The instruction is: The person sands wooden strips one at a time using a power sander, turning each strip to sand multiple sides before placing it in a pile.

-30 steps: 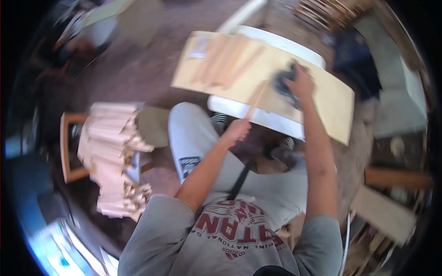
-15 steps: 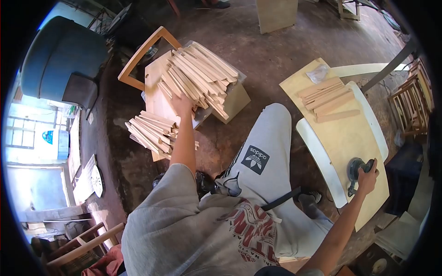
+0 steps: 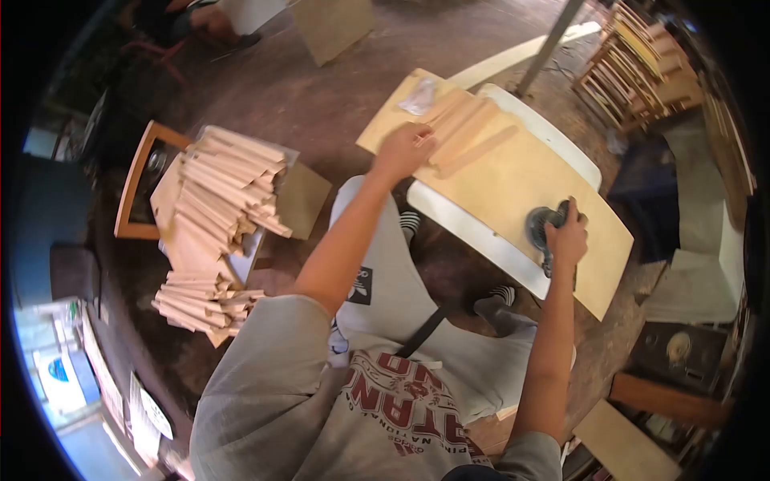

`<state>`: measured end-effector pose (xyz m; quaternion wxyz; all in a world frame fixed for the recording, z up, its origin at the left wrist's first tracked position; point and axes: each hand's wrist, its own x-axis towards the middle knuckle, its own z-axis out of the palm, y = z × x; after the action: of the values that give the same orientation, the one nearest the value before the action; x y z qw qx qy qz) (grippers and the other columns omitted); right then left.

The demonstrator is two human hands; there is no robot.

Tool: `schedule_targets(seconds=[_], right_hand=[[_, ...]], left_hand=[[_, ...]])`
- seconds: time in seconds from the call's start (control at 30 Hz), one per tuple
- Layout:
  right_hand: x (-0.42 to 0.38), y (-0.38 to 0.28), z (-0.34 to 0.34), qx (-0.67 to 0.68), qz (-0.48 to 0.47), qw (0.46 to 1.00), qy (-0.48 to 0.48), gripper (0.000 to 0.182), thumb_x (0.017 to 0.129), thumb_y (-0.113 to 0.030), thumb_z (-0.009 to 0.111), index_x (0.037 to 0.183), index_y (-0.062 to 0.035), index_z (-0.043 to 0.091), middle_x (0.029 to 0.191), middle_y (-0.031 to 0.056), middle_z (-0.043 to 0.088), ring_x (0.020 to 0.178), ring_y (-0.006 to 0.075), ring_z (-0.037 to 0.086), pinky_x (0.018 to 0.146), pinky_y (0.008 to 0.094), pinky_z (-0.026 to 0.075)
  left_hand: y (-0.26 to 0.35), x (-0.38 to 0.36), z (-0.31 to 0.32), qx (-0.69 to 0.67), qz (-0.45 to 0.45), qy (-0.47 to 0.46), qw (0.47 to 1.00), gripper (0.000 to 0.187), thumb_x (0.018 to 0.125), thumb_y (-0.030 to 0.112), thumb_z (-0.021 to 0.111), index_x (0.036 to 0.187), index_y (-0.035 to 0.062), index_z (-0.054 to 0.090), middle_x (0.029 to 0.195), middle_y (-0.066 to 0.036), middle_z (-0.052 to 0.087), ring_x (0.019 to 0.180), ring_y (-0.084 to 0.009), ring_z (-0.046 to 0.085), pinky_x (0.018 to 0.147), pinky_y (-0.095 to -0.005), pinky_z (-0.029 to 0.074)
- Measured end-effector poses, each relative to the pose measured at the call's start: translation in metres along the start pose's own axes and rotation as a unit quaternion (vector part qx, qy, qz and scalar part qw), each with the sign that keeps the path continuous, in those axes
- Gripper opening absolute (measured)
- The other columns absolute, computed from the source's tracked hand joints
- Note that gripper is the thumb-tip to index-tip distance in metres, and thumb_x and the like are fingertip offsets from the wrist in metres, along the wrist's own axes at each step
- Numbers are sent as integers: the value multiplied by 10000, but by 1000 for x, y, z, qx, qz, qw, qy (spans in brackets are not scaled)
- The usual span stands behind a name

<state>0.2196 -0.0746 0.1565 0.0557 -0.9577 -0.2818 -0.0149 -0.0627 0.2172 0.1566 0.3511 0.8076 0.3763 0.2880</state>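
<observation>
My left hand (image 3: pixel 405 151) is at the near left edge of a plywood board (image 3: pixel 513 192), beside a row of wooden strips (image 3: pixel 469 120) lying on it. Its fingers are curled, and what they hold, if anything, is too blurred to make out. My right hand (image 3: pixel 568 239) is wrapped round a dark power sander (image 3: pixel 543 227), which rests on the right part of the board. A clear plastic piece (image 3: pixel 417 96) lies at the board's far left corner.
Two piles of wooden strips, a large one (image 3: pixel 228 180) and a smaller one (image 3: pixel 200 301), lie on the left. A metal post (image 3: pixel 549 48) rises behind the board. Stacked wooden frames (image 3: pixel 634 68) stand at the back right. A seated person's leg (image 3: pixel 212 24) shows at the top left.
The view has turned right. My left hand has moved from the large strip pile to the strips on the board. My right hand remains on the sander.
</observation>
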Motion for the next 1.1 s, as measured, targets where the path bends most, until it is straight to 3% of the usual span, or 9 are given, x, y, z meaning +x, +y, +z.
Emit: schedule_targets(seconds=[0.17, 0.27, 0.37, 0.47, 0.5, 0.57, 0.77, 0.93, 1.1], right_hand=[[-11, -3, -8, 12, 3, 1000, -12, 879, 764, -274, 836, 1541, -370, 437, 1421, 124, 547, 1125, 397, 660, 829, 534, 602], [-14, 2, -10, 20, 7, 1000, -8, 877, 754, -241, 832, 1532, -367, 445, 1414, 138, 548, 1101, 406, 662, 818, 523, 611], [-19, 4, -9, 24, 5, 1000, -4, 871, 750, -230, 824, 1526, -362, 452, 1412, 149, 548, 1084, 414, 667, 811, 516, 616], [-17, 5, -12, 26, 11, 1000, -5, 871, 747, -220, 816, 1526, -360, 453, 1411, 156, 550, 1082, 422, 670, 809, 514, 617], [-16, 5, -11, 25, 12, 1000, -5, 871, 748, -218, 814, 1528, -359, 452, 1413, 156, 550, 1085, 424, 671, 812, 515, 617], [-18, 9, -9, 25, 5, 1000, -8, 875, 743, -215, 812, 1528, -360, 455, 1415, 158, 552, 1090, 426, 673, 818, 514, 617], [-26, 11, -15, 28, -57, 998, -20, 883, 708, -207, 823, 1509, -374, 489, 1414, 152, 570, 1092, 414, 682, 828, 502, 617], [-52, -22, -29, 44, -111, 993, -18, 917, 691, -216, 862, 1512, -392, 494, 1426, 142, 564, 1093, 395, 677, 821, 491, 618], [-62, -60, -29, 67, -191, 978, -55, 924, 696, -207, 871, 1516, -392, 488, 1413, 139, 566, 1141, 390, 665, 853, 496, 611]], left_hand=[[-34, 4, 160, 237, 34, -129, 962, 394, 886, 201, 715, 1244, 52, 647, 1286, -183, 653, 1136, -389, 664, 988, -491, 531], [-34, -10, 185, 246, -2, -101, 964, 442, 864, 144, 716, 1278, 52, 595, 1289, -197, 633, 1113, -399, 664, 990, -491, 530], [-13, -13, 173, 259, -78, -158, 950, 347, 921, 133, 632, 1258, 52, 607, 1237, -226, 643, 1126, -401, 658, 963, -482, 539], [-19, -35, 174, 136, -91, -152, 975, 299, 1008, 198, 537, 1249, 35, 606, 1151, -185, 655, 1011, -317, 701, 834, -400, 580], [-10, -49, 169, -1, -160, -180, 971, 308, 1029, 234, 512, 1241, 32, 606, 1115, -160, 655, 946, -276, 693, 777, -373, 570], [16, -90, 155, -276, -289, -224, 889, 352, 1069, 306, 462, 1225, 25, 605, 1042, -109, 655, 814, -194, 677, 664, -320, 551], [-3, -161, 165, -274, -348, -363, 820, 368, 1101, 376, 468, 1156, 58, 644, 864, -7, 605, 671, -69, 505, 558, -248, 427], [-19, -178, 177, -289, -343, -360, 818, 506, 1098, 544, 456, 957, 69, 559, 705, 8, 495, 566, -113, 472, 509, -269, 378], [-24, -175, 176, -297, -326, -373, 816, 565, 1086, 593, 457, 933, 60, 565, 703, -12, 522, 575, -109, 472, 509, -275, 375]])
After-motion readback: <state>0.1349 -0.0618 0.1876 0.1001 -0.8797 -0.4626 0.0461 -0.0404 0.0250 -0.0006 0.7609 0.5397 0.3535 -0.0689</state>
